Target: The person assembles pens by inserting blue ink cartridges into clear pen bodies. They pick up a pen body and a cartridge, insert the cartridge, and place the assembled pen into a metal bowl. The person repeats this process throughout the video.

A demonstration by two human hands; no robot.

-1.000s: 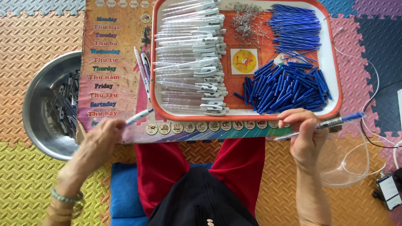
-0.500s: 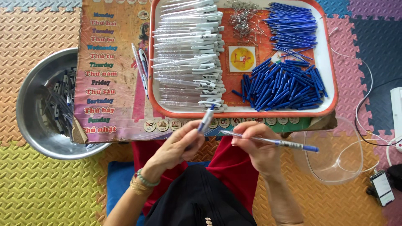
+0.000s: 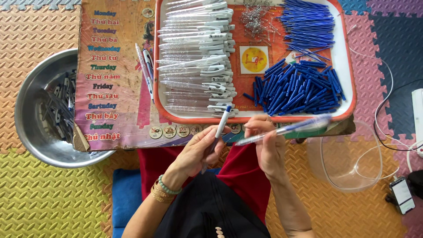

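bowl [image 3: 31, 128]: a round metal bowl at the far left on the floor mats, with a heap of dark pen parts inside; too many and too mixed to count

board [image 3: 110, 88]: one printed board that serves as the table; two loose pens [image 3: 145, 70] lie on it just beside the tray

tray [image 3: 348, 66]: one white tray with red rim on the board; it carries four groups, a stack of clear barrels [image 3: 194, 57], a small pile of springs [image 3: 257, 20], a bundle of thin blue refills [image 3: 308, 22] and a heap of blue caps [image 3: 299, 86]; none of these I can count exactly, each is some dozens

left hand [image 3: 198, 152]: fingers closed around one pen [image 3: 218, 134], held nearly upright in front of the tray edge, its blue tip on top

right hand [image 3: 266, 143]: thumb and fingers pinched on the end of one clear barrel with blue inside [image 3: 286, 130], which points to the right and looks blurred

handling: I judge the pens very light, stiff and smooth plastic, so a little slippery; best taken at the middle of the barrel with fingertips, not at the thin tip; the springs are small and may roll away

clear bowl [image 3: 352, 154]: one, on the mats at the right, just under the tray corner

phone [image 3: 402, 196]: one, at the far right, near white cables
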